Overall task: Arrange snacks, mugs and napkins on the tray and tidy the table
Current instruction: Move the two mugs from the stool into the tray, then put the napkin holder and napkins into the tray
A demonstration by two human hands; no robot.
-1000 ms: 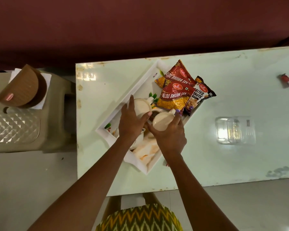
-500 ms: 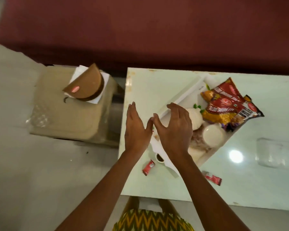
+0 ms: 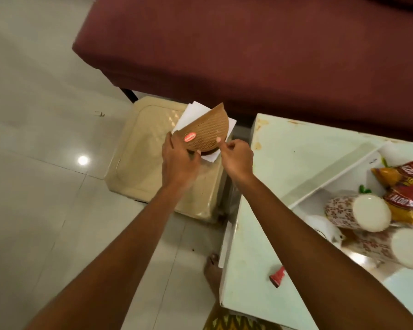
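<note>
A brown fan-shaped napkin holder (image 3: 206,131) with white napkins (image 3: 192,111) stands on a beige plastic stool (image 3: 148,139) left of the table. My left hand (image 3: 179,160) grips the holder's lower left edge. My right hand (image 3: 236,158) pinches its lower right edge, one fingertip on the brown face. On the table at the right, the white tray (image 3: 329,177) holds two patterned mugs (image 3: 358,211) lying on their sides and red and yellow snack packets (image 3: 410,186).
The pale green table (image 3: 296,158) carries a small red wrapper (image 3: 278,276) near its front edge. A maroon sofa (image 3: 248,55) runs behind the stool and table. White tiled floor lies to the left. A bare foot (image 3: 212,267) shows beside the table's corner.
Both hands have left the mugs on the tray and moved left off the table to the napkin holder on the stool. The view has swung left with them.
</note>
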